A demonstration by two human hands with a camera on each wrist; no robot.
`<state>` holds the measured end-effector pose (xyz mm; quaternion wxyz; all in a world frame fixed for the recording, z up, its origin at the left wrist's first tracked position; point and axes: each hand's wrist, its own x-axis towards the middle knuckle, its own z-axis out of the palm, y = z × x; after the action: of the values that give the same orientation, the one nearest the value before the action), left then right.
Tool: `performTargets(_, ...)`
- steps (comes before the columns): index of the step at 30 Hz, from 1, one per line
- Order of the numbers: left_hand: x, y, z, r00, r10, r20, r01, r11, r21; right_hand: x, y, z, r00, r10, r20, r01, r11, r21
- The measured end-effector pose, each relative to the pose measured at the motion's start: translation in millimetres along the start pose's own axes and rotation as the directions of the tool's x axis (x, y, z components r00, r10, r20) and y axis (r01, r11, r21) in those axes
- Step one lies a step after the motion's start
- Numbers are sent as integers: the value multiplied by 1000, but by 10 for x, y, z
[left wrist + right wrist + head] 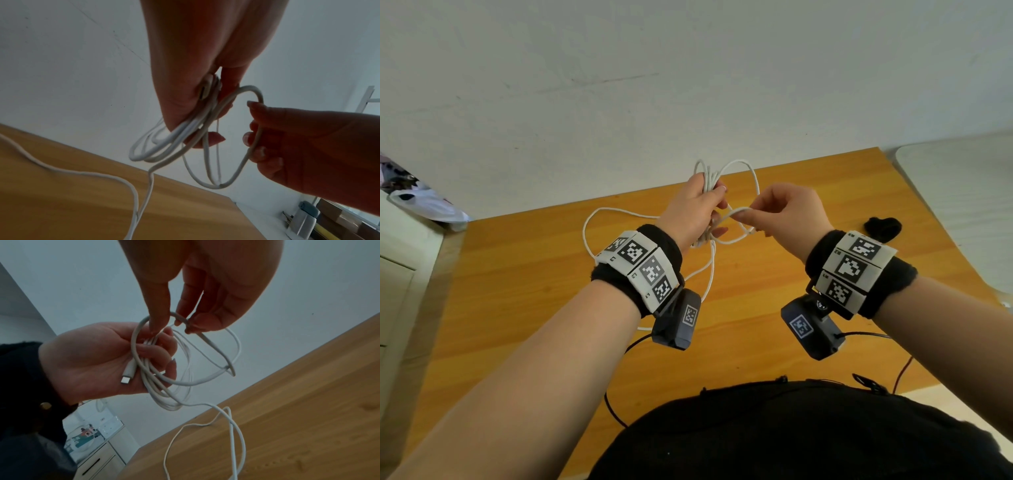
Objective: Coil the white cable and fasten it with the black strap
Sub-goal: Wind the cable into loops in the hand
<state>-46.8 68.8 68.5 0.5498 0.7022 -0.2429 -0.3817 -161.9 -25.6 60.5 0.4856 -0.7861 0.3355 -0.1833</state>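
My left hand (717, 202) is raised above the wooden table (517, 308) and grips several coils of the white cable (709, 180). The cable's plug (127, 374) lies across that palm. Just to the right, my right hand (744, 214) pinches a strand of the same cable between thumb and fingers, close to the left fingertips. In the left wrist view the coils (164, 146) hang under the left hand, and one loop runs through the right hand (252, 129). The loose tail (232, 423) trails down onto the table. The black strap (882, 228) lies on the table at the right, beyond the right wrist.
A white wall rises behind the table's far edge. At the left stand a white cabinet (400, 274) and a plastic bag (428, 205). A white surface (962, 192) adjoins the table on the right. Black camera wires (616, 411) hang near my body.
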Motion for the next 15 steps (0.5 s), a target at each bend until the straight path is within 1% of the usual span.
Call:
performTargets(7, -18, -8, -5, 999, 1, 34, -4, 996, 89, 77, -9, -45, 996, 80, -24, -80, 997, 18)
performTargets(12, -24, 8, -21, 996, 62, 68, -75, 972, 223, 81, -8, -65, 995, 92, -23, -91, 994, 64)
performTargets(15, -18, 7, -25, 995, 64, 73, -81, 963, 257, 76, 8, -71, 996, 84, 14, -85, 994, 68)
